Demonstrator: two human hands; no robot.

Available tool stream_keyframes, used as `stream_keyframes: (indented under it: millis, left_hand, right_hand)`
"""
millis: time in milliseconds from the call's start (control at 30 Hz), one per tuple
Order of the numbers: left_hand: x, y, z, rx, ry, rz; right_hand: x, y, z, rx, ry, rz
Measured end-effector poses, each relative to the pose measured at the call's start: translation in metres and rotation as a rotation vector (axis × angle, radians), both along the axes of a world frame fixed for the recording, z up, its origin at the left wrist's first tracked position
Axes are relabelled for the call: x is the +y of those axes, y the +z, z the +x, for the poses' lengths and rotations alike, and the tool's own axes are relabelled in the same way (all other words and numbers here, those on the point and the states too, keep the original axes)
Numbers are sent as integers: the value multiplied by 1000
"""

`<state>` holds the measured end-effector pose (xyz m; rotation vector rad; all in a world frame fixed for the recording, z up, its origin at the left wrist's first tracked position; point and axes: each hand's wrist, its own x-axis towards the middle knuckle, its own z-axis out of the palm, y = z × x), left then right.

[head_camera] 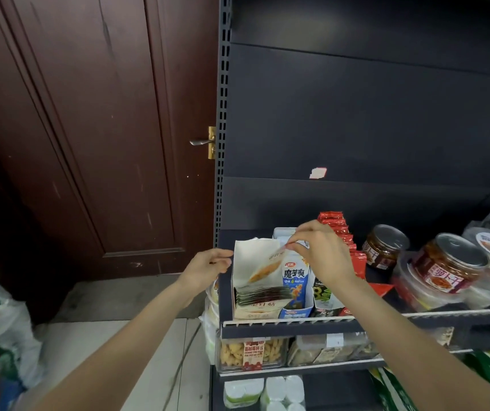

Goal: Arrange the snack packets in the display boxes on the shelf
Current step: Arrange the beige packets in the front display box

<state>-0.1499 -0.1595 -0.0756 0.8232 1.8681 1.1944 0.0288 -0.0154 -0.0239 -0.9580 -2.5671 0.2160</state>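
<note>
The right hand (pixel 322 255) is pinching the top corner of a pale snack packet (pixel 264 266) between thumb and forefinger, holding it upright inside the cream display box (pixel 257 280) at the shelf's left end. A row of dark-edged packets (pixel 263 293) is lying stacked at the box's front. The left hand (pixel 206 266), at nine o'clock from the box, is touching its upper left edge with loosely curled fingers; whether it is actually gripping cannot be told. At three o'clock of the cream box, a blue box (pixel 295 284) is showing "魔芋爽". Farther right, red sachets (pixel 344 235) are standing in a row, and jars (pixel 448 262) with red labels are sitting on the shelf rail (pixel 415 315).
</note>
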Motion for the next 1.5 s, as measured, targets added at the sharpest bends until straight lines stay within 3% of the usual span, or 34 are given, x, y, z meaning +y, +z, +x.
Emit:
stream_keyframes:
  millis: [200, 533, 767, 933, 1033, 1167, 1333, 1500]
  left_hand:
    - [14, 0, -1, 54, -20, 13]
    - [30, -11, -14, -33, -30, 69]
    - [35, -17, -19, -21, -20, 74]
    - [38, -18, -22, -13, -17, 28]
    - [38, -17, -23, -9, -18, 17]
    - [38, -17, -24, -15, 8, 16]
    - [39, -19, -24, -5, 9, 3]
    - [40, -18, -23, 0, 5, 3]
  right_hand:
    - [4, -4, -29, -157, 108, 107]
    - [23, -28, -62, -436, 226, -32]
    - [26, -45, -65, -334, 193, 28]
    - [26, -54, -58, -121, 55, 28]
    - [27, -55, -58, -133, 62, 38]
    - [34, -46, -60, -199, 199, -81]
    - [51, -28, -59, -201, 285, -378]
    - [39, -39, -69, -254, 172, -62]
